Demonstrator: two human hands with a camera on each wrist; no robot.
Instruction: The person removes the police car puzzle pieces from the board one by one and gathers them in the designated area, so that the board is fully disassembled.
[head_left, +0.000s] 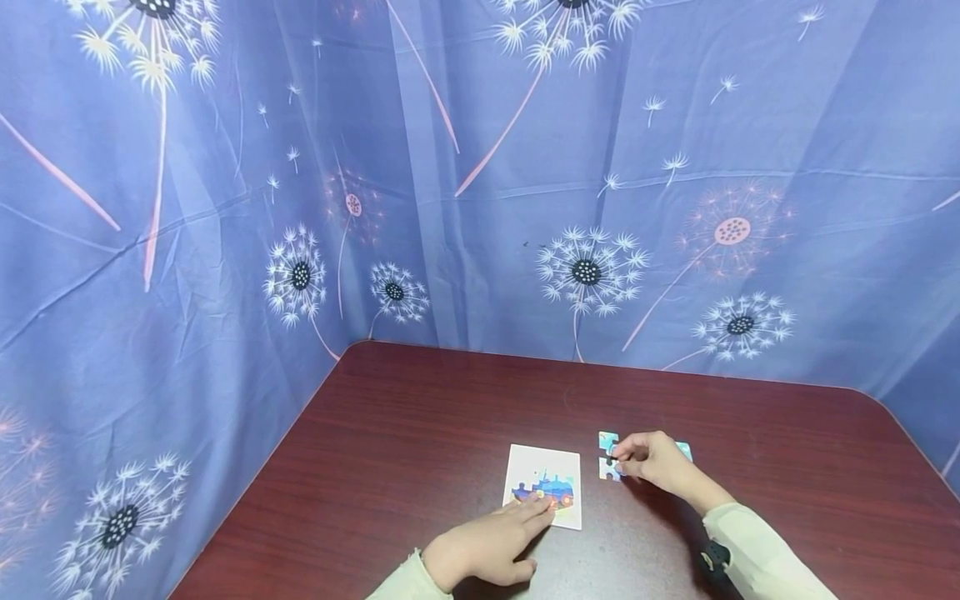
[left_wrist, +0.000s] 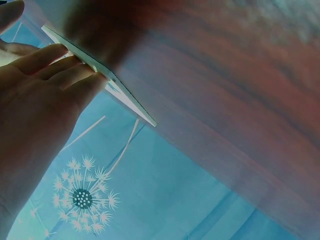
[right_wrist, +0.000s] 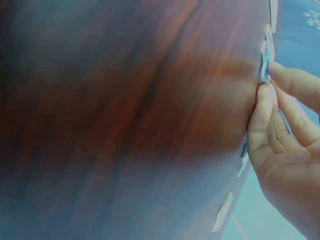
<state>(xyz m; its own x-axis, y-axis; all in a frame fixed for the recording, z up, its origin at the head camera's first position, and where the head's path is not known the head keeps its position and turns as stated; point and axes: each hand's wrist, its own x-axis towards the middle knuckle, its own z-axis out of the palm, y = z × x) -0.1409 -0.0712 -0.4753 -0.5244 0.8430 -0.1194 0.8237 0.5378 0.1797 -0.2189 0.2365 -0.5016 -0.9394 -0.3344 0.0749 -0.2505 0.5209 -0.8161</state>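
Observation:
My left hand [head_left: 498,540] rests with extended fingers on the lower part of a white puzzle board [head_left: 545,458], which bears a picture of a blue vehicle [head_left: 558,487]. The left wrist view shows those fingertips pressed on the board's thin slab [left_wrist: 125,97]. To the right of the board, my right hand [head_left: 654,460] pinches a small jigsaw puzzle piece [right_wrist: 265,57] between thumb and fingers, low over the table. Close to its fingertips lie a light-blue jigsaw piece [head_left: 607,439] and a pale one [head_left: 607,471].
Another light-blue jigsaw piece [head_left: 684,450] shows partly behind the right hand. In the right wrist view, thin pieces [right_wrist: 222,212] lie flat along the tabletop. The dark red wooden table [head_left: 420,417] meets a blue dandelion-print curtain [head_left: 480,267] at its back and left.

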